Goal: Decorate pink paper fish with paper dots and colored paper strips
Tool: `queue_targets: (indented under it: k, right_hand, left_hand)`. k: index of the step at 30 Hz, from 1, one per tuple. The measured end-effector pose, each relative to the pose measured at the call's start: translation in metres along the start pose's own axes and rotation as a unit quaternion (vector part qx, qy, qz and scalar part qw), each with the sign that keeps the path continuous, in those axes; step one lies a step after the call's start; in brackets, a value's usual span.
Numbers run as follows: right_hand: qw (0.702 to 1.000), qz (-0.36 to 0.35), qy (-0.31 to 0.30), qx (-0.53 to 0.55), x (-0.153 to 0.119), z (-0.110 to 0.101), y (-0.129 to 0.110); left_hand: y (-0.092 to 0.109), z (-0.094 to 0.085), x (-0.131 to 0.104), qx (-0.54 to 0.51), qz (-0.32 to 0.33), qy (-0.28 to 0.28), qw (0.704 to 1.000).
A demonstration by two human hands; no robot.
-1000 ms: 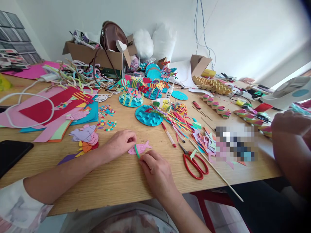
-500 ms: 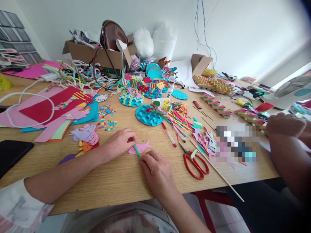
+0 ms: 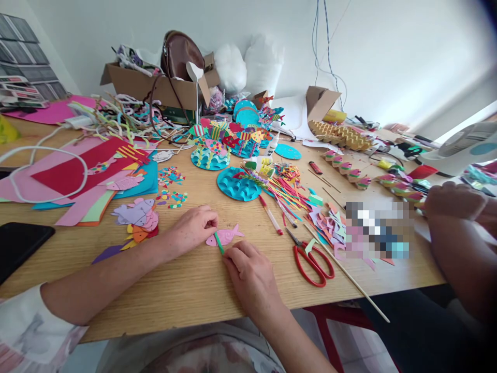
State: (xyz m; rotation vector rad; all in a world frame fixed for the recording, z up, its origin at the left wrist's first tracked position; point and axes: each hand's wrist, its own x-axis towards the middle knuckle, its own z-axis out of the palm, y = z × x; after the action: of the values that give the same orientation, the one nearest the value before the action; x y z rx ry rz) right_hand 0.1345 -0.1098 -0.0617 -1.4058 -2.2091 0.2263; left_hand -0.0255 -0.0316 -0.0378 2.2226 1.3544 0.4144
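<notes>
A pink paper fish [image 3: 229,235] lies flat on the wooden table, its head to the left. Across the fish, just behind the head, runs a narrow green paper strip [image 3: 219,242]. My left hand [image 3: 200,224] pinches the strip's upper end between thumb and fingertips. At the lower end, my right hand [image 3: 250,274] pinches the same strip, just below the fish. To the right lie red-handled scissors [image 3: 313,264] with a pale green scrap on them. Left of my left forearm is a pile of cut paper fish [image 3: 142,215] in purple, pink and orange.
Coloured paper dots [image 3: 173,186] and a blue wavy disc [image 3: 238,184] lie beyond my hands. A red pen [image 3: 271,215], paper strips and a long wooden stick [image 3: 349,274] are rightward. Another person's arm [image 3: 456,243] rests at the right edge. A black phone [image 3: 23,248] lies left.
Almost nothing differs. Both hands stay on the green strip over the pink fish, and the view has shifted very slightly.
</notes>
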Motion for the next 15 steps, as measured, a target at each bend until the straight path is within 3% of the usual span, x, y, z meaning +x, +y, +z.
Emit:
queue_targets:
  k: [15]
  right_hand:
    - [1.000,-0.014,-0.005,-0.028,-0.0013,0.0003,-0.0003]
  left_hand:
    - [-0.0001,-0.0003,0.0005,0.007,-0.005,-0.002,1.000]
